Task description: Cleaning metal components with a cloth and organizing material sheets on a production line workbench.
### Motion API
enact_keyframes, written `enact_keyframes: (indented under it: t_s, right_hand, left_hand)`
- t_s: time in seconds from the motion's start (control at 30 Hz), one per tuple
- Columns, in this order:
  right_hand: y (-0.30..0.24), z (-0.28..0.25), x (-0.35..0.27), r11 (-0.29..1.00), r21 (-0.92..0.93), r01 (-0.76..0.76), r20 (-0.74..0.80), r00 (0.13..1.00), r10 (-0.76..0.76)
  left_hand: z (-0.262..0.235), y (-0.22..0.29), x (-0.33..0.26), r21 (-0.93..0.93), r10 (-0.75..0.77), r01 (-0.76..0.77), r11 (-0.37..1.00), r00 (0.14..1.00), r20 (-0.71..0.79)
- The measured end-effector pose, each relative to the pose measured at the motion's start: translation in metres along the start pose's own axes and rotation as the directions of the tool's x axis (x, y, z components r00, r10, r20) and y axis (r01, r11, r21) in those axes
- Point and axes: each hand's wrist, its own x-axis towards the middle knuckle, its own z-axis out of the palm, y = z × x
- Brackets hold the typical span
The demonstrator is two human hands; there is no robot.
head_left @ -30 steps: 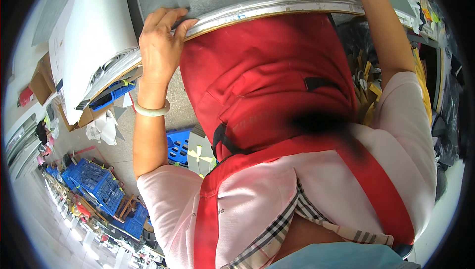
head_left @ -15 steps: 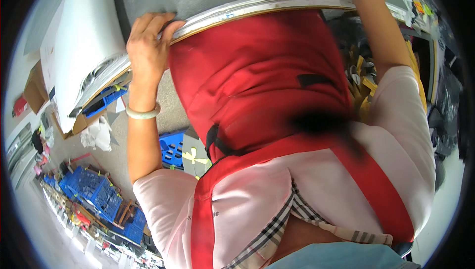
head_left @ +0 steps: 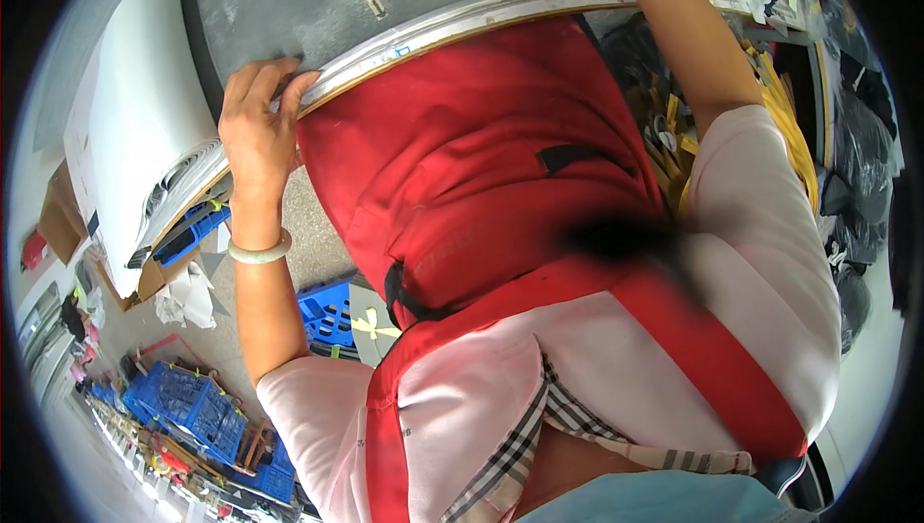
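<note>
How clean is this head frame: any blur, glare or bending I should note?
Head view: strong fisheye, the table's metal edge bows and dark corners ring the picture; a dark smudge blots the red apron; the left hand gripping that edge is fairly sharp; the blue crates at the rim look soft; light is even, no harsh glare.

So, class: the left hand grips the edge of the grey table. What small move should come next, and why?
Probably lifting the head to bring the tabletop into view: the left hand clasps the grey table at its metal rim, the red apron fills the picture, and the right arm runs out of view.
</note>
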Motion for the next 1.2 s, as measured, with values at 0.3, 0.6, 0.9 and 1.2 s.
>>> enact_keyframes:
  t_s: [0.3, 0.6, 0.9, 1.2]
  right_hand:
    - [0.013, -0.007, -0.002, 0.999, 0.010, -0.030, -0.005, 1.000, 0.031]
    - [-0.014, -0.003, -0.024, 0.987, 0.051, -0.150, -0.163, 0.974, 0.157]
    - [-0.054, -0.022, -0.130, 0.999, -0.020, -0.046, 0.256, 0.965, 0.050]
    - [-0.058, -0.011, -0.132, 0.911, -0.160, 0.380, 0.166, 0.920, -0.355]
  left_hand:
    - [0.043, 0.050, 0.077, -0.145, 0.238, -0.253, 0.956, 0.965, -0.113]
    - [0.083, 0.044, 0.090, -0.047, 0.196, -0.208, 0.977, 0.962, -0.192]
    - [0.072, 0.058, 0.092, 0.057, 0.046, -0.047, 0.997, 0.999, 0.022]
    - [0.069, 0.061, 0.091, 0.043, 0.038, -0.039, 0.998, 0.999, 0.032]
